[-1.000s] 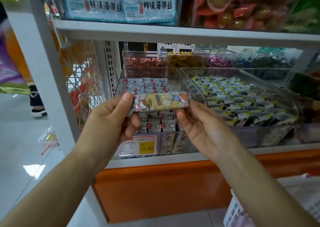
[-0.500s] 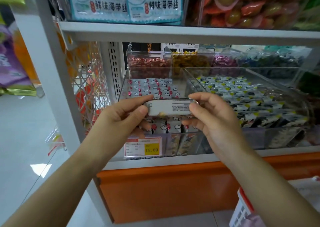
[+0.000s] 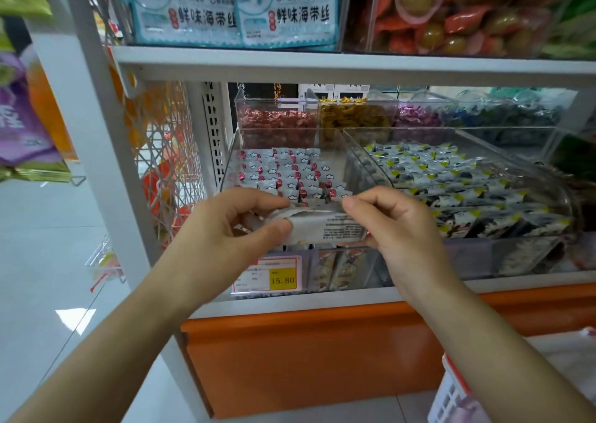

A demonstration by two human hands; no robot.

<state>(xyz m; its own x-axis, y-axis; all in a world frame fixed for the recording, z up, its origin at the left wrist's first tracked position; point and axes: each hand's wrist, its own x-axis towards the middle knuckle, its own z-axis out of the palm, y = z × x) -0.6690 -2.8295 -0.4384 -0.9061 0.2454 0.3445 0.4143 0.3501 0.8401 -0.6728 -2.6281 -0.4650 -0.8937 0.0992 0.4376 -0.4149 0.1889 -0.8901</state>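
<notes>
White shop shelf (image 3: pixel 354 64), clear bins (image 3: pixel 359 156); left hand (image 3: pixel 222 232) and right hand (image 3: pixel 403 229) fingers (image 3: pixel 366 201) pinch silver packet (image 3: pixel 325 227).

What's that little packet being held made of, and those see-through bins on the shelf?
The snack packet looks like thin plastic film, matte white with small print on this side; it creases near the pinched end. The see-through bins seem to be rigid clear plastic, possibly acrylic: glossy, with bright edges and the sweets visible through the walls.
</notes>
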